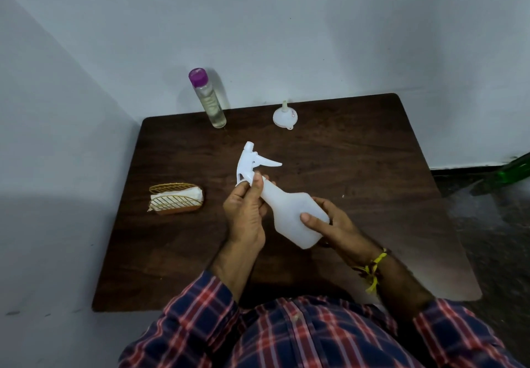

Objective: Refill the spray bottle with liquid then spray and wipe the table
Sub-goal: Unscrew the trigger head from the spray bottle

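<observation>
Both hands hold the white spray bottle [289, 209] tilted above the middle of the dark wooden table [358, 166].

Left hand [246, 209] pinches the collar under the trigger head [252, 162], fingers curled round the neck; right hand [332, 221] grips the bottle's body, thumb pressed on its side, a yellow thread band [374, 270] at the wrist. Open tabletop lies to the right and ahead of the hands. At the back edge, against the wall, stands a clear refill bottle [210, 100] with a purple cap, partly full — and to its right, well apart, a white funnel [284, 116] sits mouth-down. Near the left edge, a gold wire holder [175, 197] carries a folded white cloth [183, 194], just beside the left hand's reach. Something green [513, 168] lies on the floor beyond the right edge.
</observation>
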A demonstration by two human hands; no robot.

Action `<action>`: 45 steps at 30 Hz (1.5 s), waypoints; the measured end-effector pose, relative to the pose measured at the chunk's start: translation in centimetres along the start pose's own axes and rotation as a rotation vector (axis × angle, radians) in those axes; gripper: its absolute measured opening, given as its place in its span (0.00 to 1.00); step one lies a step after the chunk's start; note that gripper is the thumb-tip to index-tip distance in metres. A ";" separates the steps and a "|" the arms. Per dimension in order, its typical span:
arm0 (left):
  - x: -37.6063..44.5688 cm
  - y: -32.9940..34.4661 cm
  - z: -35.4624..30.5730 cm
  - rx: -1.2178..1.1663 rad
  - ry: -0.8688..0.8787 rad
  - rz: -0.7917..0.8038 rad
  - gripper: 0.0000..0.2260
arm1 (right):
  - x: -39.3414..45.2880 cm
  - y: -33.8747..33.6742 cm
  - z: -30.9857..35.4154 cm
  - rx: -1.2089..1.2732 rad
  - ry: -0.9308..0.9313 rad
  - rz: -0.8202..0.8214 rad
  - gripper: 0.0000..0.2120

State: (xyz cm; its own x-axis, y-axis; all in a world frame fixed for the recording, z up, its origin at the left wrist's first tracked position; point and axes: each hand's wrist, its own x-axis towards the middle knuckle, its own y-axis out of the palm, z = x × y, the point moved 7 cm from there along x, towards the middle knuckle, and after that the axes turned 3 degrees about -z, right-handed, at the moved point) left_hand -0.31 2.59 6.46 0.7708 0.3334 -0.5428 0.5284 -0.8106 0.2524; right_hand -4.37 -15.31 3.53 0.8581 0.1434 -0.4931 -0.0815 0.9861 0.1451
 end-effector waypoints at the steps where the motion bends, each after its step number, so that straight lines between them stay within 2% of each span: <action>1: -0.1 0.0 0.0 0.005 0.005 0.004 0.11 | 0.0 -0.1 0.2 -0.021 -0.007 0.012 0.43; 3: -0.1 0.0 0.0 0.009 0.020 0.009 0.10 | -0.3 -0.4 0.9 -0.128 -0.108 -0.022 0.43; 6: 0.0 -0.3 0.0 0.041 0.034 -0.020 0.08 | -0.2 -0.4 1.0 -0.457 -0.189 -0.080 0.52; 8: 0.0 -0.2 -0.3 0.062 0.051 -0.018 0.09 | -0.1 0.3 0.5 -0.393 -0.084 0.007 0.57; 11: -0.1 0.3 -1.1 0.095 0.100 0.031 0.10 | -0.4 1.0 0.2 -0.195 0.024 0.104 0.47; 13: -0.3 0.3 -1.4 0.107 0.114 0.024 0.10 | -0.7 0.8 0.8 -0.293 -0.071 0.028 0.45; 15: -0.4 0.2 -1.5 0.106 0.108 -0.001 0.10 | -0.7 0.5 1.4 -0.470 -0.161 -0.056 0.48; 18: -0.6 0.4 -1.6 0.120 0.101 -0.004 0.08 | -0.2 0.9 1.4 -0.378 -0.073 0.041 0.55; 20: -0.6 0.8 -1.8 0.137 0.116 0.021 0.07 | 0.1 1.0 1.6 -0.275 -0.018 0.106 0.50; 22: -0.7 0.9 -2.1 0.114 0.117 0.022 0.06 | 0.2 1.0 1.8 -0.257 -0.039 0.124 0.44; 27: -0.3 0.6 -3.4 0.136 0.162 -0.023 0.13 | 0.2 0.3 2.0 -0.626 -0.306 -0.058 0.46; 31: -0.1 0.9 -5.4 0.115 0.199 -0.029 0.14 | -0.2 -0.6 2.2 -0.690 -0.434 -0.140 0.46; 38: 0.8 1.0 -10.8 0.086 0.351 -0.062 0.16 | -0.3 -3.6 0.7 -0.716 -0.472 -0.275 0.46; 45: 2.0 0.7 -14.9 0.069 0.357 -0.056 0.09 | -0.1 -5.4 -0.5 -0.706 -0.486 -0.298 0.47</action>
State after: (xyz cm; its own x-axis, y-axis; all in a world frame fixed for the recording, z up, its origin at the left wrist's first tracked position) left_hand 6.89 9.80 17.49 0.8236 0.5152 -0.2374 0.5573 -0.8129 0.1694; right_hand -4.28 -20.60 2.38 0.9997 -0.0197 0.0137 0.0240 0.8220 -0.5689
